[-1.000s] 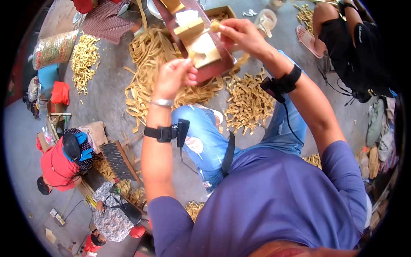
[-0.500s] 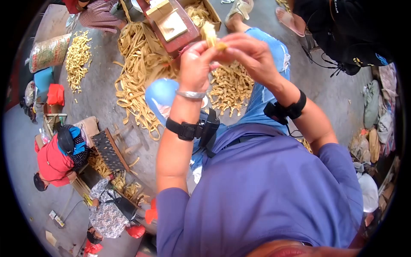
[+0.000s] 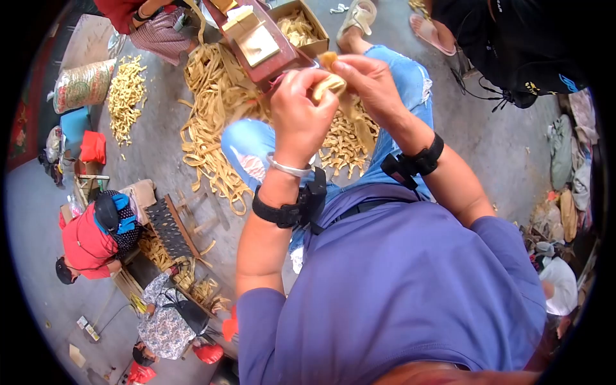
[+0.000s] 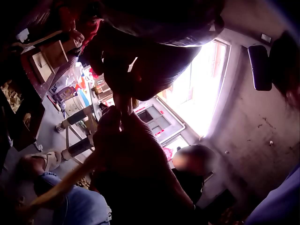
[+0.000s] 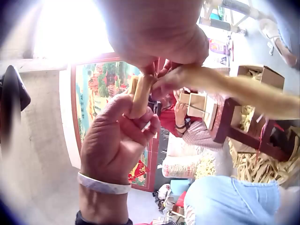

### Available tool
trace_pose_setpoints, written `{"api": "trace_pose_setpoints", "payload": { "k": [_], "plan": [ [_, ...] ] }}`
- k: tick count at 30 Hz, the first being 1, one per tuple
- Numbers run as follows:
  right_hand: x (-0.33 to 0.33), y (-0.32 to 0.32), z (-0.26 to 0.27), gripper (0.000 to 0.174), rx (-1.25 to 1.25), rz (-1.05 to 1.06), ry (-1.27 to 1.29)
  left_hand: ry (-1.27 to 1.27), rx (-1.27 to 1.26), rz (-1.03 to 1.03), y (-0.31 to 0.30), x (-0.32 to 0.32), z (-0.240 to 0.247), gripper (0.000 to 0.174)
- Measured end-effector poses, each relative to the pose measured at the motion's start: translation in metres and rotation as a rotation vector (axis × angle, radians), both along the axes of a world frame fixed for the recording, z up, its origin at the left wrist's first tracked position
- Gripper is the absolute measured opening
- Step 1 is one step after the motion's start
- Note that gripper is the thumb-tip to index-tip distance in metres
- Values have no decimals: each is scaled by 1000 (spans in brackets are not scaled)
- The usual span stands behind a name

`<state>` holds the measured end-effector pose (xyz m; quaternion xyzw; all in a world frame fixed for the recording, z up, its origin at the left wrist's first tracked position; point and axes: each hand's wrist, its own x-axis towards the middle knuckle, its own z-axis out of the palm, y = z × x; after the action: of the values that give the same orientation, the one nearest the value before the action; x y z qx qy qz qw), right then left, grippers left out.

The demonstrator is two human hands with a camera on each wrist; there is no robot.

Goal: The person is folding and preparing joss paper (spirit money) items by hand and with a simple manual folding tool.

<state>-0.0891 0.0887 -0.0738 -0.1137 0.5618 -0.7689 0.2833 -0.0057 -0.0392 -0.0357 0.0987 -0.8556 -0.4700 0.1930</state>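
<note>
Both hands meet above the lap, working on a soft, flat tan strip (image 3: 329, 86). My left hand (image 3: 301, 112) grips it, with a folded loop standing up from the fingers. Close beside it, my right hand (image 3: 375, 90) pinches another part of the strip between thumb and fingers. In the right wrist view, the loop (image 5: 140, 96) wraps over the left fingertips, and a long tail (image 5: 234, 89) runs off to the right. The left wrist view is dark; the strip's tail (image 4: 61, 190) hangs below the hands there.
A red-brown bench (image 3: 273, 70) bears a wooden block (image 3: 256, 45). Beside it are a cardboard box (image 3: 314, 46) of strips, a heap of long strips (image 3: 215, 115) and a pile of short knotted pieces (image 3: 346, 144). Other people sit nearby.
From apart at the bench and wooden block, the hands have come together, nearer the body. Over the last half second, the strip has taken a folded loop at the left hand.
</note>
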Motion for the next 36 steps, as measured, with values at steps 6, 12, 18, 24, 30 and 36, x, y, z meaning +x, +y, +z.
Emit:
{"api": "trace_pose_setpoints", "payload": {
  "k": [6, 12, 18, 24, 30, 36],
  "plan": [
    [8, 8, -5, 23, 153, 82, 118, 97, -272, 66, 2, 8, -3, 11],
    [-8, 31, -9, 11, 162, 427, 197, 62, -161, -50, 0, 13, 8, 10],
    [-5, 30, 2, 31, -83, 85, 128, -31, 485, 70, -6, 14, 10, 23],
    [9, 13, 8, 45, 5, -19, 295, 1, 214, 34, 13, 11, 1, 30],
    [13, 21, 17, 54, -158, 213, -63, 58, -86, 50, 6, 18, 2, 26],
    [20, 17, 15, 64, -240, 190, -141, -9, 186, 30, -2, 23, -7, 12]
  ]
}}
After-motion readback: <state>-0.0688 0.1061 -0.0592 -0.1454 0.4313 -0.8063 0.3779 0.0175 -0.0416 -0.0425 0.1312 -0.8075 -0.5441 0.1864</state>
